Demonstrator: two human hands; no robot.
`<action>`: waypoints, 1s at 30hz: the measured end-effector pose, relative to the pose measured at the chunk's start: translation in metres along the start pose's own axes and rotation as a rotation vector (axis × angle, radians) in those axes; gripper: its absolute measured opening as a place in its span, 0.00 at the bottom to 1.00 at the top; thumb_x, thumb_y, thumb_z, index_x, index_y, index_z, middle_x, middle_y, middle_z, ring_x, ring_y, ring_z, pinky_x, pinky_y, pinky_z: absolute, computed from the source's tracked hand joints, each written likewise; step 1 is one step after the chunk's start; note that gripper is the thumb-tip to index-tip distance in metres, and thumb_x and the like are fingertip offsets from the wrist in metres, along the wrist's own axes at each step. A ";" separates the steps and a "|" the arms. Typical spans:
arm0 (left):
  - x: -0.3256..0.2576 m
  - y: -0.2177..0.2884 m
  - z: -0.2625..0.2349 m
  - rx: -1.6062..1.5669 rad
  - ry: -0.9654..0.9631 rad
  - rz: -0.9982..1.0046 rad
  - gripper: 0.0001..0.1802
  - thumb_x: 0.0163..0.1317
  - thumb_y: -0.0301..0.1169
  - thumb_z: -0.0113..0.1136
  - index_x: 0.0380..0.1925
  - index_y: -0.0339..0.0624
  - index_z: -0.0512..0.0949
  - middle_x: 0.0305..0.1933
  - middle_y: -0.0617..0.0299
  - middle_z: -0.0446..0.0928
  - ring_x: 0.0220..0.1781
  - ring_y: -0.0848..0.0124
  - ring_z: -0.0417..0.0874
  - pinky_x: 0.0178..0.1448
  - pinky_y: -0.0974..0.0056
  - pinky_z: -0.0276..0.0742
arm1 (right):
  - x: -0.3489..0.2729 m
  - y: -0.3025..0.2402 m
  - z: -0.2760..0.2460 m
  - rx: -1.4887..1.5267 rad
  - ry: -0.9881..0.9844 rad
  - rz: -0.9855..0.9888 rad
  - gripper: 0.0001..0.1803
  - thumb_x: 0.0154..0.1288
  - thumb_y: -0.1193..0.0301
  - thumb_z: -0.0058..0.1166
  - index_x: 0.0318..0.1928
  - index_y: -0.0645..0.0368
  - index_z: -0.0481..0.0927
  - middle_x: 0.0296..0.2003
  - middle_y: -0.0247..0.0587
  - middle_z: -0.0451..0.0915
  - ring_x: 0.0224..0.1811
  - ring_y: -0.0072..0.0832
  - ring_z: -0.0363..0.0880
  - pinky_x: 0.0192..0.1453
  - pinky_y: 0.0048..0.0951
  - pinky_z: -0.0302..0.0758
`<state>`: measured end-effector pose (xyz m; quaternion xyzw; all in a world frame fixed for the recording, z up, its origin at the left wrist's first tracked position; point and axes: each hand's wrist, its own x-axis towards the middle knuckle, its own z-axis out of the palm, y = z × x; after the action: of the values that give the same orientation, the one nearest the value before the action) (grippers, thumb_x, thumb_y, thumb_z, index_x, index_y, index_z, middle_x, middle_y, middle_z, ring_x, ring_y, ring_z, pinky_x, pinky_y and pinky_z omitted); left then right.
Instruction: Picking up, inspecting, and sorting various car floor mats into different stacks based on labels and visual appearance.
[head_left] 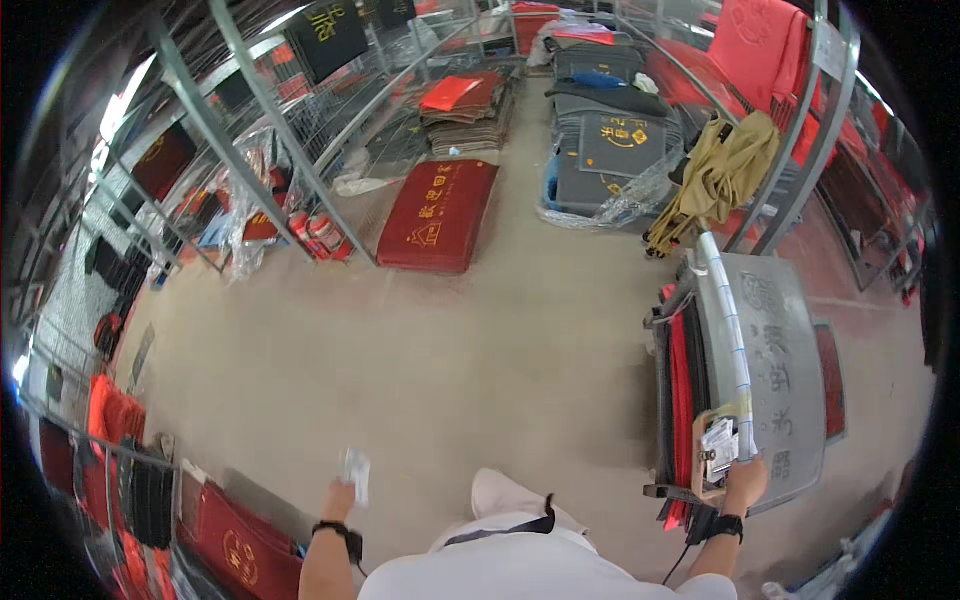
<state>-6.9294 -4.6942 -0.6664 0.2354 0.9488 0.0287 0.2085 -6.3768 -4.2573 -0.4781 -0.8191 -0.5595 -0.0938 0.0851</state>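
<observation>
My left hand (pixel 341 502) hangs at the lower left, its fingers closed on a small pale slip (pixel 354 474), blurred, that looks like paper or thin plastic. At the lower right my right hand (pixel 746 484) is wrapped round the near end of a cart handle (pixel 727 325), a long bar bound in white with blue marks. A brown clipboard-like holder with white papers (pixel 716 452) hangs just left of that hand. Grey, black and red mats stand upright in the cart; a large grey mat (pixel 785 380) faces up beside the handle.
Stacked dark grey mats (pixel 620 150) and a pile of red mats (pixel 437 215) lie ahead on the floor. Red fire extinguishers (pixel 320 237) stand by a metal rack post (pixel 290 130). Khaki cloth (pixel 725 170) drapes near the cart's far end. Folded red mats (pixel 235 540) sit lower left.
</observation>
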 end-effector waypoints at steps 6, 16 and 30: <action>0.238 0.204 -0.139 -0.682 -0.044 0.380 0.23 0.56 0.44 0.49 0.43 0.35 0.72 0.37 0.44 0.76 0.42 0.57 0.77 0.44 0.58 0.71 | -0.089 -0.133 0.003 0.007 -0.098 0.077 0.19 0.39 0.70 0.57 0.36 0.61 0.76 0.29 0.54 0.77 0.33 0.50 0.75 0.38 0.44 0.71; 0.364 0.469 -0.239 -0.687 -0.547 1.020 0.22 0.61 0.45 0.44 0.37 0.35 0.74 0.26 0.52 0.77 0.28 0.62 0.79 0.30 0.62 0.70 | -0.182 -0.330 -0.005 0.025 -0.168 0.256 0.21 0.36 0.71 0.58 0.38 0.47 0.77 0.25 0.45 0.77 0.26 0.42 0.77 0.31 0.39 0.73; 0.496 0.602 -0.261 -0.277 -0.107 1.855 0.10 0.59 0.33 0.40 0.26 0.42 0.70 0.20 0.50 0.72 0.26 0.51 0.74 0.29 0.51 0.66 | -0.264 -0.480 -0.006 -0.078 0.027 0.168 0.11 0.30 0.66 0.60 0.15 0.50 0.69 0.13 0.34 0.71 0.14 0.34 0.69 0.21 0.33 0.64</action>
<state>-7.1723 -3.9214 -0.5264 0.8717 0.3593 0.2854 0.1719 -6.9190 -4.3238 -0.5210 -0.8646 -0.4833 -0.1190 0.0681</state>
